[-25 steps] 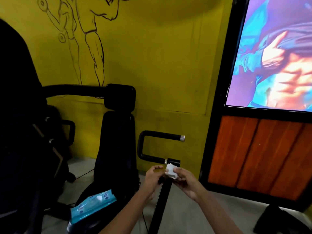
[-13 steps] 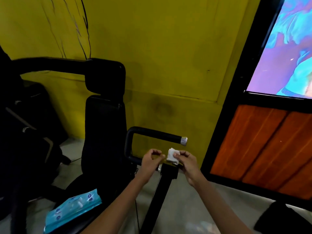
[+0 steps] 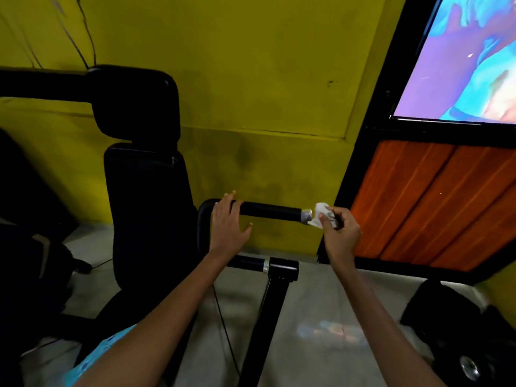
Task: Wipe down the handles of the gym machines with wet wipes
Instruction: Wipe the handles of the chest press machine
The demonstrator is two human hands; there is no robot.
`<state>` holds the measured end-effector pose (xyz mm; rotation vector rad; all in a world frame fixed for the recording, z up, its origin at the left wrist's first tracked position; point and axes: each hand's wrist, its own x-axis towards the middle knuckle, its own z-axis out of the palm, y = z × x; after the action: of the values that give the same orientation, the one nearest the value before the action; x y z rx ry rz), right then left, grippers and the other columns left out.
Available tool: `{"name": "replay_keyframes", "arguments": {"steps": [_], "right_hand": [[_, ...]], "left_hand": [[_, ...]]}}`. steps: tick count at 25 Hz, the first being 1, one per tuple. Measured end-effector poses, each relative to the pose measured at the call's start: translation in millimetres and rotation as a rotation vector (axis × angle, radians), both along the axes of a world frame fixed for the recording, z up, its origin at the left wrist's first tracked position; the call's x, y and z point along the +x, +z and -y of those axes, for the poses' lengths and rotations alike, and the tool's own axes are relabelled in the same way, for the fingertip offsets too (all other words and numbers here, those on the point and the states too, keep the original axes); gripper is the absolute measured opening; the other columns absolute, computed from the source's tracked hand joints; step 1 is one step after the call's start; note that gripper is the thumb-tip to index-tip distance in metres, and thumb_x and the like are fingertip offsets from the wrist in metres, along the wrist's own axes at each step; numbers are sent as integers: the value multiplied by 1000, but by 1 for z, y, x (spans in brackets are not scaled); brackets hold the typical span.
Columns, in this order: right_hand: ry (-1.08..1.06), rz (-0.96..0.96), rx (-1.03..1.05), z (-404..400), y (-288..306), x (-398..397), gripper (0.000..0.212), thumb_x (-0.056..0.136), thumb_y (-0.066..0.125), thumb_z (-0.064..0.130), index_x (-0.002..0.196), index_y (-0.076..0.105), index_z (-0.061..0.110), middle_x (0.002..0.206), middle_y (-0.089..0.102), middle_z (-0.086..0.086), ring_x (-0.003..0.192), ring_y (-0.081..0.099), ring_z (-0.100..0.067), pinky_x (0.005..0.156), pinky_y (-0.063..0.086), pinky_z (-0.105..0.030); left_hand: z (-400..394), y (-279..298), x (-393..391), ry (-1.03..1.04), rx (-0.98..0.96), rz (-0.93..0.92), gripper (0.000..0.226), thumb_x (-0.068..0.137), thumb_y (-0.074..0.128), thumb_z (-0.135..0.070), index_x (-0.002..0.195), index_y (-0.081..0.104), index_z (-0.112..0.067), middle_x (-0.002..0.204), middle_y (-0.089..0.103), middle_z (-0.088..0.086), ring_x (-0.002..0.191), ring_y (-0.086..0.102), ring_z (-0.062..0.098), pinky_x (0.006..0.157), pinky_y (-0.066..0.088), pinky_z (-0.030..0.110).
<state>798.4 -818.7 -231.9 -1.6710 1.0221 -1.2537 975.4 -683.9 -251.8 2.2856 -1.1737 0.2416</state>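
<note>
Your left hand [image 3: 227,224] rests spread on the top handle [image 3: 269,211] while your right hand [image 3: 339,233] pinches the wipe [image 3: 319,218] at its end cap, so wiping looks barely begun, lower bar [image 3: 252,262] untouched.

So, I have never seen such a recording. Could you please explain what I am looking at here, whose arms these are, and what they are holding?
The picture comes from a camera worn on a person's head, looking forward and down, so the two bare arms are that person's own. There is no robot. The place is a gym with a yellow wall. The black padded seat belongs to an exercise machine, and the black bar with a silver cap is its handle. The left hand lies open against the bar near its bend. The right hand pinches a crumpled white wet wipe at the capped end of the handle. The light blue wipes packet shows partly at the bottom left.
</note>
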Motion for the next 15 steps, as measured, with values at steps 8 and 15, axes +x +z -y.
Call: {"name": "replay_keyframes", "arguments": {"steps": [8,15], "right_hand": [[-124,-126,-178,-25,0,29,11,82,63,0,93,65,-1,93,66,-12,81,59,-19,64,41,-7],[-89,-371,-287,-33,-22,57,18,82,63,5,100,65,-1,102,59,-18,93,56,-30,76,50,-36]], "left_hand": [[-17,-14,50,-143,201,179,77,77,70,-26,143,33,-9,143,38,13,138,28,32,114,11,48],[-7,-30,74,-211,-57,328,54,67,69,-11,119,56,-5,108,59,15,107,53,33,105,28,58]]}}
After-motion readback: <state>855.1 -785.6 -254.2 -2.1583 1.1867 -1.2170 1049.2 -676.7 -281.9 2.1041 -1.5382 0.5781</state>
